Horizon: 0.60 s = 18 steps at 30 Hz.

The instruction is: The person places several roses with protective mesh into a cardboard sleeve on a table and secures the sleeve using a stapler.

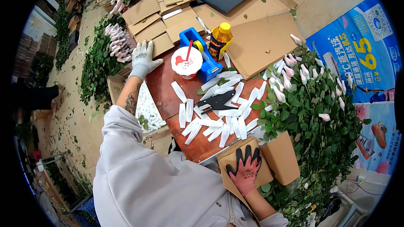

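My left hand, in a white glove, is open with fingers spread beside the stacked brown cardboard pieces; its fingertips reach their near edge. My right hand, in a red and black glove, lies flat and spread on a folded cardboard sheet at the table's near edge. A corrugated cardboard flap stands up beside it. Between the hands, many white ribbed sleeves are scattered on the reddish table, with a black stapler lying on them.
A blue tape dispenser, a paper cup with a red stick and a yellow-capped bottle stand mid-table. Pale pink roses are heaped at right, more roses at left. A crate of white sleeves sits below my left arm.
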Available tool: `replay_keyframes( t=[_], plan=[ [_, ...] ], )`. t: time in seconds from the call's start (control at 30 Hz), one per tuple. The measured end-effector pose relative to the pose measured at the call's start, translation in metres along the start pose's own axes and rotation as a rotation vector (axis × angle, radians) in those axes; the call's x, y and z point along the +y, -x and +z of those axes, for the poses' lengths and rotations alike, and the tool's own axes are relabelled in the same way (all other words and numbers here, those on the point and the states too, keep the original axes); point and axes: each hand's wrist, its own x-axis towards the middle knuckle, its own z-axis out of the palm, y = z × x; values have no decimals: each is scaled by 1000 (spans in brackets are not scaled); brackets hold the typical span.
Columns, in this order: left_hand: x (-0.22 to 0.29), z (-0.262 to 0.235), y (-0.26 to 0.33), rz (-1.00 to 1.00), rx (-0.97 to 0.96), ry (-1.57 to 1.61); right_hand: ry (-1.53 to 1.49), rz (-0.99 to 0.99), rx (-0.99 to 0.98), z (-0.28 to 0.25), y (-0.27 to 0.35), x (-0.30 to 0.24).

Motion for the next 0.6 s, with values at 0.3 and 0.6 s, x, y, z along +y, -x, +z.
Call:
replay_keyframes(
  t=[0.3, 0.6],
  plan=[
    [-28, 3, 6, -147, 54, 508, 42, -30, 96, 0, 3, -5],
    [27, -127, 127, -160, 846, 1084, -124, -80, 305, -37, -12, -9]
  ],
)
